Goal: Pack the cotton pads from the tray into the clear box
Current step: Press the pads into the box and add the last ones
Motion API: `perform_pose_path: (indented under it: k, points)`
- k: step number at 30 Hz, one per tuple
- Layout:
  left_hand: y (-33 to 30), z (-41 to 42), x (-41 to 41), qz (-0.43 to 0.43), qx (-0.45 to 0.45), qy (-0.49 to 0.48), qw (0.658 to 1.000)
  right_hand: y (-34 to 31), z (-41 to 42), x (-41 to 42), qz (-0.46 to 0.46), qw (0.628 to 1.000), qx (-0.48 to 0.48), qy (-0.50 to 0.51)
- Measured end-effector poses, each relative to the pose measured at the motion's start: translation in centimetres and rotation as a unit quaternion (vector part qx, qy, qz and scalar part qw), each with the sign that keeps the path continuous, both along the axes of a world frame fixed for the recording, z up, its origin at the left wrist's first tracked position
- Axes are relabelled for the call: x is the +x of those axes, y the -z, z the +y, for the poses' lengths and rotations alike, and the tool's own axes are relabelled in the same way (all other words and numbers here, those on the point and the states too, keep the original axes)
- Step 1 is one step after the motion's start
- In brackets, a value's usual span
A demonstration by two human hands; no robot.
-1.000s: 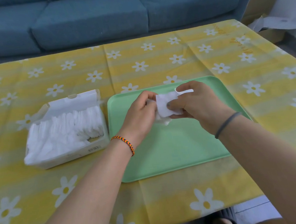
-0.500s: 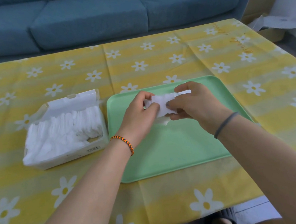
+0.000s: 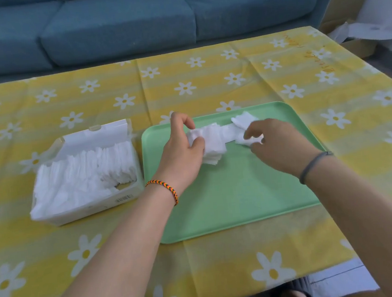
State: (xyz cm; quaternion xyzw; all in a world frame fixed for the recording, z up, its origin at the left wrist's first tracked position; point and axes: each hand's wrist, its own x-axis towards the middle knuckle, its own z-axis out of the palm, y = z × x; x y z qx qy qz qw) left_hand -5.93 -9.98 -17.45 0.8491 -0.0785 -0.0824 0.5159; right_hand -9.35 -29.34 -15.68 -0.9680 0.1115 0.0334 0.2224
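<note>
A row of white cotton pads lies spread across the far part of the green tray. My left hand grips the left end of that row, thumb and fingers curled round a bunch of pads. My right hand is at the right end, its fingertips pinching the last pads there. The clear box stands left of the tray, its lid up at the back, and is packed with upright white pads.
A yellow tablecloth with white daisies covers the table. A blue sofa runs along the far side. Cardboard boxes sit at the far right on the floor. The table's near edge is at the bottom right.
My hands were close together holding a compact bunch of pads. They have moved apart, and the pads now stretch out in a row between them over the tray.
</note>
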Motion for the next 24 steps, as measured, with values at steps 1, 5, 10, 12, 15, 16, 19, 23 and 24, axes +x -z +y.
perform_pose_path:
  k: [1, 5, 10, 12, 15, 16, 19, 23, 24]
  points:
    - [0.0, 0.0, 0.0, -0.002, 0.001, 0.006, 1.0, 0.4, -0.4, -0.3, 0.032, 0.997, -0.058, -0.04]
    - [0.0, -0.3, 0.1, 0.0, 0.006, 0.005, 1.0, 1.2, -0.2, -1.1, 0.108, 0.969, -0.174, -0.136]
    - [-0.1, -0.7, -0.1, 0.033, 0.005, -0.005, 0.999, 2.0, -0.2, -1.0, 0.07, 0.967, -0.21, -0.124]
    - [0.0, -0.6, -0.1, 0.036, 0.013, -0.002, 0.999, 2.1, -0.1, -0.6, 0.051, 0.971, -0.204, -0.114]
    - [0.2, -0.4, 0.0, 0.039, 0.024, -0.006, 0.999, 0.8, 0.0, -0.4, 0.005, 0.991, -0.123, -0.048]
    - [0.2, -0.4, 0.1, 0.041, 0.023, -0.006, 0.999, 0.1, 0.0, -0.3, -0.021, 0.997, -0.075, -0.012]
    - [0.2, -0.4, 0.1, 0.042, 0.021, -0.008, 0.999, -1.5, -0.3, -0.1, -0.093, 0.988, 0.092, 0.085]
    - [0.2, -0.4, 0.1, 0.049, 0.002, -0.012, 0.999, -2.5, -0.3, -0.1, -0.1, 0.909, 0.369, 0.165]
    - [0.1, -0.4, 0.0, 0.049, -0.002, -0.011, 0.999, -2.7, -0.2, -0.2, -0.084, 0.878, 0.444, 0.162]
